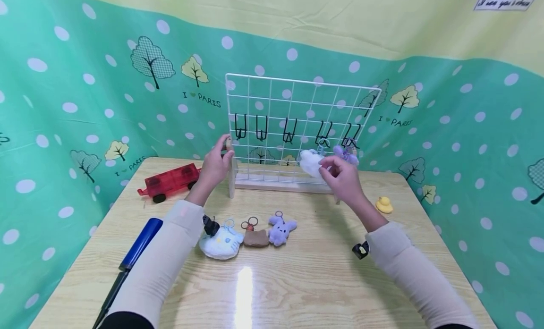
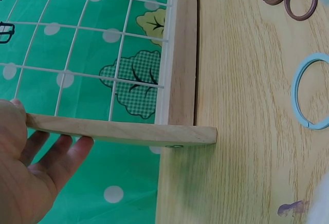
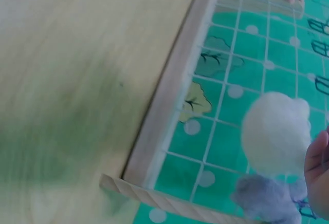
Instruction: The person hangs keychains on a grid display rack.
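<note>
left hand grips wooden post | right hand pinches white plush keychain, purple plush just beside | red toy wagon left of left hand | yellow duck right of right

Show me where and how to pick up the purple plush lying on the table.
I'd likely grip the purple plush by its stuffed body, from above and slightly right: it lies face up, the brown keychain crowds its left side, and bare table shows on its right. Leave the ring free; it extends from the head toward the wire rack.
</note>
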The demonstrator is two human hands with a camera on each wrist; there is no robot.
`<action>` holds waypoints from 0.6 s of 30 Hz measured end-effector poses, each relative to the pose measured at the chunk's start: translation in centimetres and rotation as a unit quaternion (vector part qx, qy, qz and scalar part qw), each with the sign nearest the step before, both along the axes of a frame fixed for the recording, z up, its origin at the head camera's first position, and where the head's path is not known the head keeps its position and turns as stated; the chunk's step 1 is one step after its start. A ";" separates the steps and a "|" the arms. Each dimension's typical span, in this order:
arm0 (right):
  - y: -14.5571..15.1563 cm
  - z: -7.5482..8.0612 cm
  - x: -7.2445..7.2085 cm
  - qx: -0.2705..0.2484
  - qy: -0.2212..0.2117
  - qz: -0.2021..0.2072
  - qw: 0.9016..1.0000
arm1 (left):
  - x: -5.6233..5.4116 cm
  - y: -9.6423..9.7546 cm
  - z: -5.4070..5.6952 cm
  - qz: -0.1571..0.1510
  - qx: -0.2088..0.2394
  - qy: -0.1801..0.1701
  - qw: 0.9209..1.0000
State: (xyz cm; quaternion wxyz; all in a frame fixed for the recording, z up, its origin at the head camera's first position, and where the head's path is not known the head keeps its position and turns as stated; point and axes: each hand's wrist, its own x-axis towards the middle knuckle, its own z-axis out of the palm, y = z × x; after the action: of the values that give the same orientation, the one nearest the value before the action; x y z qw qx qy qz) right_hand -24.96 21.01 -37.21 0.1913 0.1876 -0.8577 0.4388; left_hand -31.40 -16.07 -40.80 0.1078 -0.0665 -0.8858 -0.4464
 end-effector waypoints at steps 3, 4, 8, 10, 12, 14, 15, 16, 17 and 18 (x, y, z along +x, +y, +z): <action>-0.6 -1.0 0.1 0.017 0.001 0.022 1.000 | -0.1 0.0 0.0 0.001 0.000 0.001 1.000; -0.8 -1.3 0.1 0.023 0.002 0.029 0.999 | -0.1 0.0 0.0 0.001 0.000 0.001 1.000; -1.4 -2.5 -0.1 0.043 -0.001 0.055 0.998 | -0.2 0.0 0.0 0.003 0.002 0.002 1.000; -1.7 -3.0 -0.1 0.056 -0.008 0.061 0.997 | -0.2 0.0 0.0 0.002 0.003 0.003 1.000; -1.9 -3.5 -0.2 0.067 -0.019 0.069 0.995 | -0.3 0.0 -0.1 0.003 0.003 0.004 1.000; -2.1 -4.0 -0.3 0.078 -0.030 0.075 0.994 | -0.3 0.0 -0.1 0.003 0.002 0.005 1.000; -2.2 -4.3 -0.3 0.080 -0.034 0.078 0.993 | -0.3 0.0 -0.2 0.003 0.002 0.006 1.000; -2.4 -4.5 -0.3 0.084 -0.038 0.081 0.992 | -0.3 0.0 -0.2 0.004 0.001 0.004 1.000; -2.5 -4.7 -0.3 0.088 -0.044 0.084 0.992 | -0.3 0.0 -0.2 0.004 0.001 0.004 1.000; -2.6 -4.9 -0.3 0.094 -0.050 0.088 0.990 | -0.3 0.1 -0.2 0.005 0.002 0.003 1.000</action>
State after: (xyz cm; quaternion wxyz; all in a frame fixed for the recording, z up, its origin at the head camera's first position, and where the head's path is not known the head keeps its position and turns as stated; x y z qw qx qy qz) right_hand -25.26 18.42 -42.13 0.0907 0.2574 -0.8839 0.3798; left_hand -31.74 -16.01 -41.00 0.1125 -0.0631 -0.8851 -0.4472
